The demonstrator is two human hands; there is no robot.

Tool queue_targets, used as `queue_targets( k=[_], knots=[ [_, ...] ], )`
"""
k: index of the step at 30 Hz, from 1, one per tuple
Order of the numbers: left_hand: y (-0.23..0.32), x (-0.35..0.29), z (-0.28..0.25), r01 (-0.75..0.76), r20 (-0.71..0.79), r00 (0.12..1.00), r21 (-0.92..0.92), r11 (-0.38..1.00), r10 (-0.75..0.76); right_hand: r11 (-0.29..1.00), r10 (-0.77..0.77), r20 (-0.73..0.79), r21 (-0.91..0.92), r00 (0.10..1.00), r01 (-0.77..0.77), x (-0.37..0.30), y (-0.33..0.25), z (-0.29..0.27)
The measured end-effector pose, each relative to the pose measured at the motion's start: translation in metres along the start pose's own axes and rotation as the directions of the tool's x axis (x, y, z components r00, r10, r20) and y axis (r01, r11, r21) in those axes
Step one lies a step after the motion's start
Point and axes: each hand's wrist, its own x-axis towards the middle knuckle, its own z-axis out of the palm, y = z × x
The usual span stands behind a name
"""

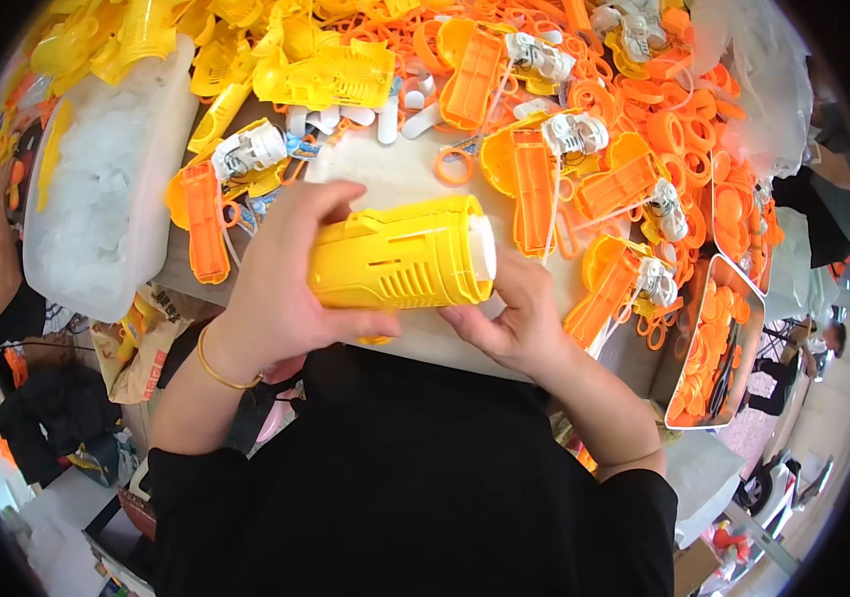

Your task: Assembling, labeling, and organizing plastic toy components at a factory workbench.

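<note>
Black sleeves nearest, forearms rising from the lower edge. Left hand point(276, 289), gold bangle point(218, 370) at the wrist, wrapped around the rear of a yellow ribbed plastic barrel housing point(400, 267), steadying it sideways above the desk point(395, 174). Right hand point(515, 313) cupping the open front end from below, fingers pressed to the rim as if seating a white insert. Beyond: half-built orange toy shells with white mechanisms point(534, 169), loose orange rings point(684, 129), a tray of orange discs point(709, 348), a clear bin point(106, 189) at left.

Yellow slotted toy shell point(400, 267); orange rings point(704, 129); white-grey motor units point(251, 151); gold bracelet point(214, 370); black sleeves point(405, 488)
</note>
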Motion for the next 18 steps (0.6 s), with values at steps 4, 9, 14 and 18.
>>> queue_targets(
  k=[4, 9, 14, 18],
  knots=[
    [-0.007, 0.004, -0.013, 0.296, 0.318, 0.923, -0.232, 0.927, -0.215, 0.998, 0.026, -0.015, -0.049, 1.0, -0.026, 0.008, -0.008, -0.002],
    [-0.015, -0.013, 0.008, 0.222, 0.088, 0.974, -0.574, 0.788, -0.21, 0.999, -0.04, -0.02, -0.016, 0.999, 0.039, 0.006, -0.002, -0.003],
    [-0.008, -0.031, 0.037, -0.047, -0.268, 0.915, -0.814, 0.579, -0.303, 0.954, 0.28, 0.227, 0.041, 0.933, -0.297, -0.006, -0.027, -0.004],
    [-0.006, -0.026, 0.012, 0.231, 0.112, 0.924, -0.926, 0.299, -0.365, 0.954, 0.17, 0.368, -0.295, 0.914, -0.059, -0.008, -0.038, -0.019]
  ],
)
